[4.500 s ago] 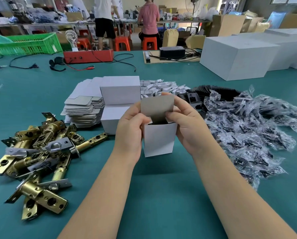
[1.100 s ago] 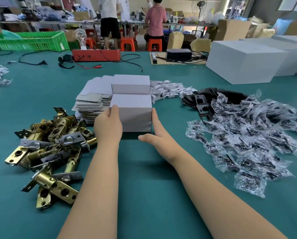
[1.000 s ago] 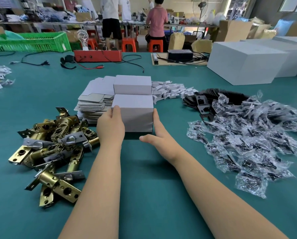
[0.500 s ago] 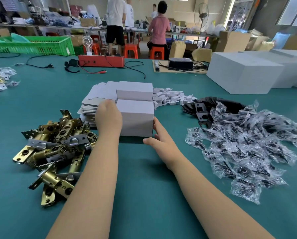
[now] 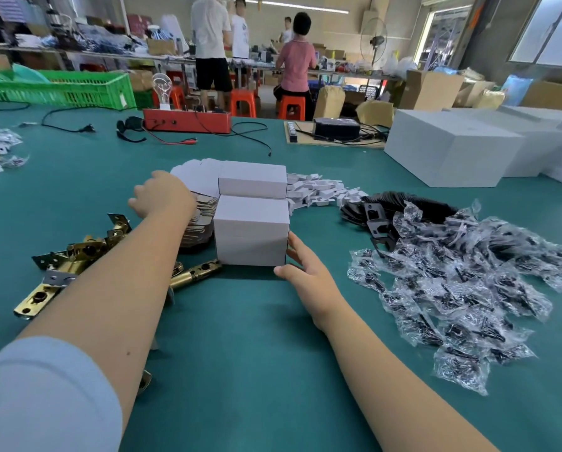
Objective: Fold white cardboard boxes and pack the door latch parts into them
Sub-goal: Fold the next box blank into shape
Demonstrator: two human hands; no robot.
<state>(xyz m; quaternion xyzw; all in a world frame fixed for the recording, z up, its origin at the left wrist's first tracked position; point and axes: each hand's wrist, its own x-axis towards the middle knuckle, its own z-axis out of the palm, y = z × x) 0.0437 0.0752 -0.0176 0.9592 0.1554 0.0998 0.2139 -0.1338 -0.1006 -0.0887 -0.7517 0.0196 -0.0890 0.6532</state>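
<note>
Broadly, the teal table fills the view, with a workshop behind it where people stand and sit on orange stools at a far bench. On the far right of the table sit large white cartons; on the far left a green crate. A red box with a bulb and trailing wires lies between them, next to a black unit on a board. To the right spreads a heap of clear bags holding dark parts, with black strike plates at its near-left edge and small white card pieces beyond. On the left lie the brass door latches, partly hidden by the left forearm. At centre stands a folded white box, closed, with a second white box just behind it and a stack of flat box blanks to their left. The left hand reaches over the blanks, fingers loosely bent; whether it grips one I cannot tell. The right hand rests flat-fingered against the near box's right side, holding nothing. The hands are apart. No readable writing or label shows on any box
</note>
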